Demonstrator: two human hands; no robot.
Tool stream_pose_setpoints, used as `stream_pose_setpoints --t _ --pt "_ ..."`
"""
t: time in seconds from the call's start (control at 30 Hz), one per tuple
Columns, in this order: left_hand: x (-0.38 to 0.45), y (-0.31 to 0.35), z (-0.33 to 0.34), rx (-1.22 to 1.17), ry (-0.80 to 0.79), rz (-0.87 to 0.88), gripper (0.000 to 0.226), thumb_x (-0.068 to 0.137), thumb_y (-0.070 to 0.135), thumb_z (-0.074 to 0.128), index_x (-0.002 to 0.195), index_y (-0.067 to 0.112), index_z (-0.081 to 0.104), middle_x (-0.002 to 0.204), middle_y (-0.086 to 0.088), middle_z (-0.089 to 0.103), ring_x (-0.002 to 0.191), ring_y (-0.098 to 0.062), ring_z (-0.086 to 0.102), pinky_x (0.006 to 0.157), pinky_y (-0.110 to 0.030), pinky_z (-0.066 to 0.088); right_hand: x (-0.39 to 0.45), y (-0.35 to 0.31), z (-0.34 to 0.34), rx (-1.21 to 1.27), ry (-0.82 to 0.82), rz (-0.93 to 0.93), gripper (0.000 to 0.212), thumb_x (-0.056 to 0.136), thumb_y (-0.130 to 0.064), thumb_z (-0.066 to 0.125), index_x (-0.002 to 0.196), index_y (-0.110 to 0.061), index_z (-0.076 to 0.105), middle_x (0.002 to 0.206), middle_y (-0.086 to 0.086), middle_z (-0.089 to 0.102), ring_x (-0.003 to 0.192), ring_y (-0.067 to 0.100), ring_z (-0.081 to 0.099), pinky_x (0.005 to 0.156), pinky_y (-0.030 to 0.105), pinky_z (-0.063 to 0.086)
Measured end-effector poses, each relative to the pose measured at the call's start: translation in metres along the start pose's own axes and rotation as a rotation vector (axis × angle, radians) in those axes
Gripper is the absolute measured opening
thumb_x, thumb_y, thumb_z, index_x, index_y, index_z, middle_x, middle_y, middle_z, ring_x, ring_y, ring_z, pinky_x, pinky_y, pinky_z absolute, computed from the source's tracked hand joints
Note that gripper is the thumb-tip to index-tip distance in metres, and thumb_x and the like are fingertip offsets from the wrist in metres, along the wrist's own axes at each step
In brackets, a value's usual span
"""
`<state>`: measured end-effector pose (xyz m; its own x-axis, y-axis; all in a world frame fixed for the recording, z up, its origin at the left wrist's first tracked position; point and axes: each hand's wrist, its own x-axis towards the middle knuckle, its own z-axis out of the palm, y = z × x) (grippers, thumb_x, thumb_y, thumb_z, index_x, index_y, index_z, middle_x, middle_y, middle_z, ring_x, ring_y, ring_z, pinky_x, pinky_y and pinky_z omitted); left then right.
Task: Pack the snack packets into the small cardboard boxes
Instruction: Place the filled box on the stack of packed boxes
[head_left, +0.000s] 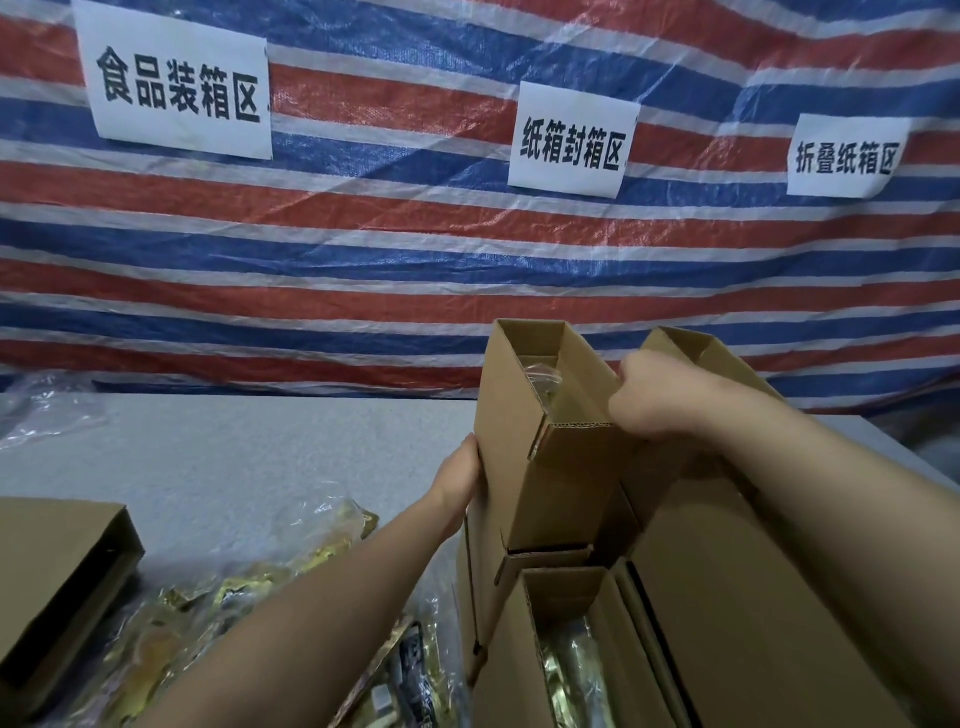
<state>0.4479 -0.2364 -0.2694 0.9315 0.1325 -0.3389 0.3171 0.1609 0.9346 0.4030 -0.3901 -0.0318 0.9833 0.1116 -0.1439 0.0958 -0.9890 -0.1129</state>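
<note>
A small open cardboard box (540, 447) stands upright in the middle, with a clear-wrapped packet (543, 376) showing inside its top. My left hand (460, 486) holds its left wall. My right hand (649, 400) is curled at the box's right rim, over its flap. A second open box (558, 639) in front holds a shiny gold packet (574, 670). Loose gold snack packets (234, 603) in clear wrap lie on the table at lower left.
A larger cardboard box (737, 597) stands at the right, with another open box (691, 348) behind my right hand. A dark-sided cardboard box (57, 577) lies at the far left. The grey table (249, 447) backs onto a striped tarp with paper signs.
</note>
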Motion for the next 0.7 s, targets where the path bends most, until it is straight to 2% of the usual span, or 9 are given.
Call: stream_pose_setpoints --t 0.1,0.2,0.3,0.37,0.43,0.57,0.7 --pt "-0.001 0.000 -0.001 -0.022 0.030 -0.008 0.058 0.105 0.053 0.016 0.144 0.023 0.046 0.141 0.000 0.054 0.133 -0.020 0.046 0.114 -0.040 0.029 -0.001 0.000 0.000 -0.008 -0.007 -0.009 0.021 0.095 -0.008 0.047 0.077 -0.018 0.045 0.083 0.006 0.057 0.071 0.017 0.057 0.049 0.023 0.040" --pt "-0.002 0.003 0.000 -0.045 0.048 -0.003 0.059 0.105 0.052 0.016 0.145 0.020 0.045 0.142 -0.004 0.054 0.132 -0.021 0.047 0.113 -0.040 0.031 -0.001 -0.002 -0.002 0.000 -0.008 -0.018 0.023 0.095 -0.008 0.047 0.075 -0.019 0.043 0.082 0.007 0.058 0.069 0.017 0.059 0.045 0.022 0.040" --pt "-0.001 0.002 0.003 -0.070 0.091 0.019 0.056 0.105 0.051 0.018 0.134 0.020 0.055 0.122 -0.001 0.064 0.110 -0.015 0.058 0.095 -0.033 0.041 -0.001 -0.001 -0.003 0.009 -0.024 -0.023 0.018 0.095 -0.009 0.048 0.078 -0.018 0.048 0.080 0.005 0.058 0.067 0.016 0.059 0.044 0.021 0.042" --pt "-0.001 0.002 0.005 -0.058 0.119 0.048 0.053 0.105 0.052 0.019 0.124 0.022 0.059 0.106 0.005 0.066 0.097 -0.009 0.060 0.084 -0.029 0.040 -0.001 0.002 -0.004 0.003 -0.035 -0.029 0.011 0.094 -0.012 0.051 0.085 -0.016 0.054 0.080 0.004 0.058 0.069 0.016 0.058 0.051 0.023 0.045" --pt "-0.002 0.004 0.004 -0.015 0.155 0.084 0.053 0.104 0.052 0.020 0.119 0.022 0.062 0.102 0.006 0.067 0.095 -0.007 0.060 0.079 -0.027 0.041 -0.001 0.003 -0.003 -0.007 -0.036 -0.034 0.007 0.094 -0.016 0.053 0.088 -0.017 0.056 0.084 0.004 0.060 0.072 0.017 0.060 0.056 0.026 0.048" --pt "-0.003 0.001 -0.004 0.071 0.169 0.060 0.055 0.104 0.051 0.019 0.127 0.019 0.059 0.121 0.000 0.063 0.109 -0.014 0.056 0.093 -0.033 0.038 -0.001 -0.001 0.003 -0.027 -0.014 -0.028 0.019 0.097 -0.017 0.051 0.079 -0.020 0.046 0.083 0.003 0.056 0.068 0.015 0.057 0.043 0.022 0.038" --pt "-0.003 -0.001 -0.006 0.095 0.117 0.033 0.052 0.105 0.044 0.017 0.116 0.017 0.061 0.122 -0.005 0.062 0.104 -0.013 0.055 0.091 -0.035 0.036 0.003 -0.006 0.003 -0.026 0.001 -0.021 0.005 0.095 -0.010 0.048 0.092 -0.014 0.049 0.083 0.006 0.055 0.065 0.016 0.055 0.042 0.022 0.036"
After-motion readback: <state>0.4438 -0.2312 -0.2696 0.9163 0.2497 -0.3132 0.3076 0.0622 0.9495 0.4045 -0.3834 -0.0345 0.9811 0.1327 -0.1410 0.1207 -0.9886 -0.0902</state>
